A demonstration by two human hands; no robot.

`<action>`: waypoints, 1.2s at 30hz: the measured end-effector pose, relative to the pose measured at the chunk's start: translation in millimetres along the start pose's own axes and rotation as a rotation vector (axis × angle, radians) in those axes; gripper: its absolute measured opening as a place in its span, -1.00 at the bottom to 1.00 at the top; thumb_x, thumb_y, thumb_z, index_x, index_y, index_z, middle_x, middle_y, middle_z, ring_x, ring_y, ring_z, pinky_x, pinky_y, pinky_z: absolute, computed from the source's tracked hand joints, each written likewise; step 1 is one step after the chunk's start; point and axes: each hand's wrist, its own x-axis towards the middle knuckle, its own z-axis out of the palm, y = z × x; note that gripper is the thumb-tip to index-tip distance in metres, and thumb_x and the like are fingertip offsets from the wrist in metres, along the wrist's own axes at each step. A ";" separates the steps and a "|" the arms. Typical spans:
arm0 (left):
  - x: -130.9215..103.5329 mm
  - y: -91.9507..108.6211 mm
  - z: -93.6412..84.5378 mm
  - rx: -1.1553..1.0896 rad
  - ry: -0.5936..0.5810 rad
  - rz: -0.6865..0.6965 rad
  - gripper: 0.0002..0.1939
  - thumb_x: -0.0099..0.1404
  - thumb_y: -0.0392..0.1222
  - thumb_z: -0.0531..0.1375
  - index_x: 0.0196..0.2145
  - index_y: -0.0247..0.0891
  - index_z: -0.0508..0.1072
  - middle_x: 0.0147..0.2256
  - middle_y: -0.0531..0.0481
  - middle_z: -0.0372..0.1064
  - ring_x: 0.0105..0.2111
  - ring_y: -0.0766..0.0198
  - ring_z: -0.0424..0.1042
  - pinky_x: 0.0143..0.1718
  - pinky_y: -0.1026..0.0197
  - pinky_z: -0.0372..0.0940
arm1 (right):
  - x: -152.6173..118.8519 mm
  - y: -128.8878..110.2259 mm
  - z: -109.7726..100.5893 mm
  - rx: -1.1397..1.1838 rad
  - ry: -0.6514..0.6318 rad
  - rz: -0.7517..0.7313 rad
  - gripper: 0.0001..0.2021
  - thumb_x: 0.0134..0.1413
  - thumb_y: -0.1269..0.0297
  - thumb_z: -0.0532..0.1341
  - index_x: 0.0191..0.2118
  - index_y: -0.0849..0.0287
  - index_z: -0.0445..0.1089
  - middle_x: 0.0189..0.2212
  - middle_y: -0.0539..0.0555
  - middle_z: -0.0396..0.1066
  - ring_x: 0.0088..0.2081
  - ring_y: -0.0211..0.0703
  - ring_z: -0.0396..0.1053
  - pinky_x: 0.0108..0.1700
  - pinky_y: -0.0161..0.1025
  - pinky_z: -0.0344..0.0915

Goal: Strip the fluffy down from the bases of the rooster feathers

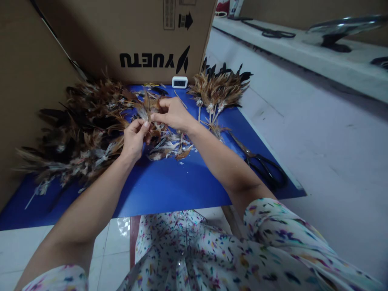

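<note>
Between my two hands, over the middle of the blue table, is a small brown and grey feather (144,108). My left hand (134,135) pinches its lower end with thumb and fingertips. Just to the right, my right hand (173,113) has thumb and forefinger closed on the feather's side. Below the hands lie loose white and brown feather scraps (171,146). A large heap of brown and black feathers (87,133) spreads to the left. Several bound feather bunches (216,87) on pale sticks lie at the back right.
Black-handled scissors (263,161) lie at the right edge of the blue table (178,186). A small white digital clock (180,82) stands against the cardboard box (121,32). On the ledge (291,44) at upper right rest another pair of scissors (277,33) and a shiny metal object (342,30).
</note>
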 end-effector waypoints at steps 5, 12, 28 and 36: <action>-0.1 -0.2 0.0 0.000 -0.006 0.013 -0.58 0.03 0.11 0.43 -0.49 -0.23 0.37 -0.56 0.14 0.33 -0.74 0.48 0.18 -0.76 0.35 0.04 | -0.7 0.6 0.8 0.015 -0.032 -0.002 -0.73 -0.01 0.32 0.30 -0.56 0.16 0.19 -0.60 -0.05 0.29 -0.49 -0.30 0.28 -0.46 -0.34 0.21; 0.5 -2.2 -1.3 0.019 -0.005 0.019 -0.61 0.07 0.08 0.41 -0.49 -0.24 0.37 -0.57 0.13 0.32 -0.75 0.48 0.17 -0.76 0.35 0.02 | -1.5 -2.8 0.9 0.028 -0.039 0.031 -0.74 0.00 0.33 0.31 -0.55 0.17 0.22 -0.59 -0.03 0.30 -0.48 -0.29 0.26 -0.45 -0.33 0.24; 0.1 -2.4 -0.8 0.038 0.009 0.020 -0.62 0.06 0.08 0.41 -0.49 -0.24 0.39 -0.57 0.13 0.31 -0.74 0.48 0.17 -0.76 0.36 0.04 | -0.1 2.6 4.0 -0.156 0.006 -0.028 -0.75 -0.01 0.28 0.28 -0.56 0.16 0.20 -0.56 -0.05 0.23 -0.42 -0.28 0.19 -0.42 -0.32 0.16; 1.0 -3.1 -0.5 0.022 0.049 0.022 -0.68 0.11 0.01 0.39 -0.50 -0.23 0.39 -0.57 0.14 0.30 -0.72 0.48 0.17 -0.73 0.37 0.05 | -0.9 0.8 5.6 0.046 -0.031 0.031 -0.80 0.02 0.28 0.31 -0.48 0.17 0.28 -0.57 -0.06 0.32 -0.47 -0.30 0.28 -0.43 -0.35 0.23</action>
